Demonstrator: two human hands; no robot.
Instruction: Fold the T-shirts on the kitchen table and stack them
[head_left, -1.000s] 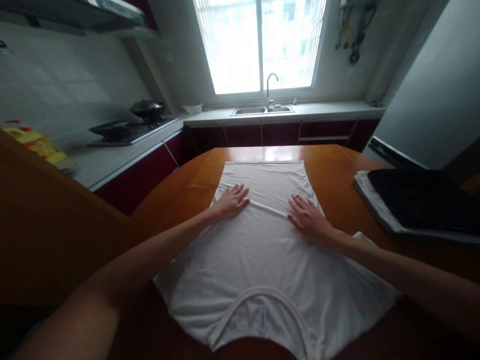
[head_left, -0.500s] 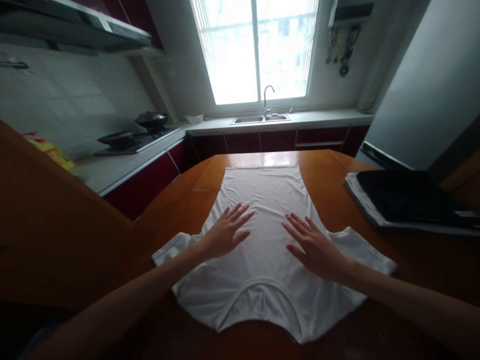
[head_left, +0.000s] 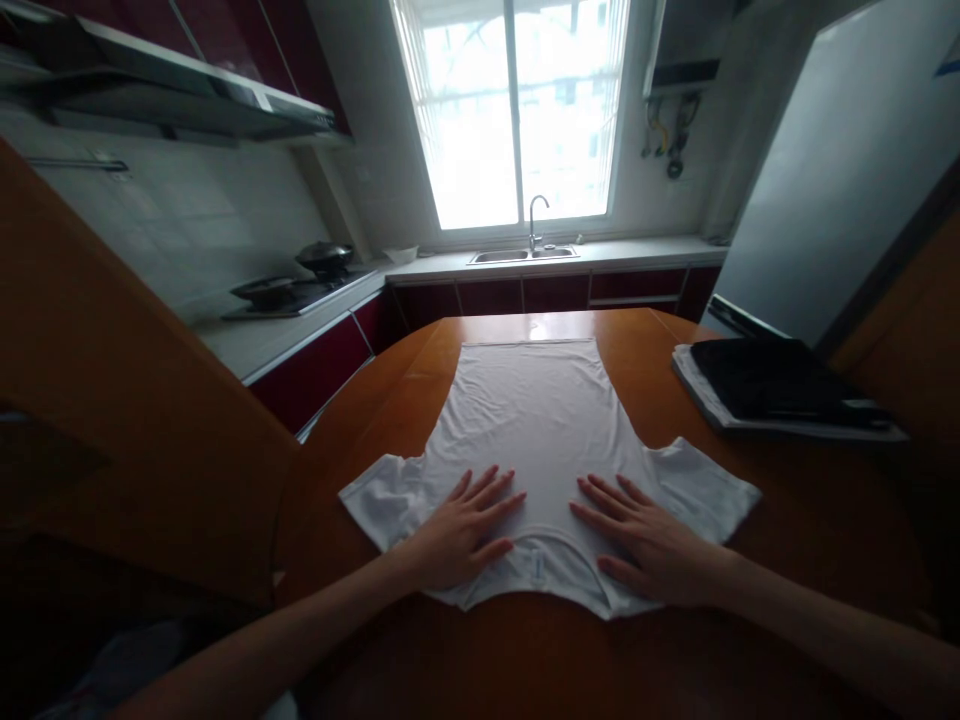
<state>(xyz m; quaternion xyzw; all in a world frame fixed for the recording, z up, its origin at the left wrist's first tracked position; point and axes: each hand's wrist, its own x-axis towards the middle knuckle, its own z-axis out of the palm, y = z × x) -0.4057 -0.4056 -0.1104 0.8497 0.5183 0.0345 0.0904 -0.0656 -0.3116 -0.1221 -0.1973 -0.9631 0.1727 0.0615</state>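
A white T-shirt (head_left: 536,420) lies spread flat on the wooden table (head_left: 390,400), its neckline toward me and its hem at the far side. Both sleeves stick out sideways. My left hand (head_left: 469,525) rests palm down on the shirt, left of the collar, with fingers spread. On the other side of the collar, my right hand (head_left: 645,540) also lies flat on the fabric, fingers apart. A small label shows inside the back of the neck. Parts of the shoulders are hidden under my hands.
A stack of folded dark and white cloth (head_left: 787,385) lies at the table's right. Beyond stand a sink (head_left: 521,256) under a window, a stove (head_left: 300,297) with pans at left, and a fridge (head_left: 847,180) at right. A wooden panel (head_left: 127,380) rises on the left.
Both hands have slid toward me over the shirt, from its middle to beside the collar. They stay flat. The camera view has tilted up slightly.
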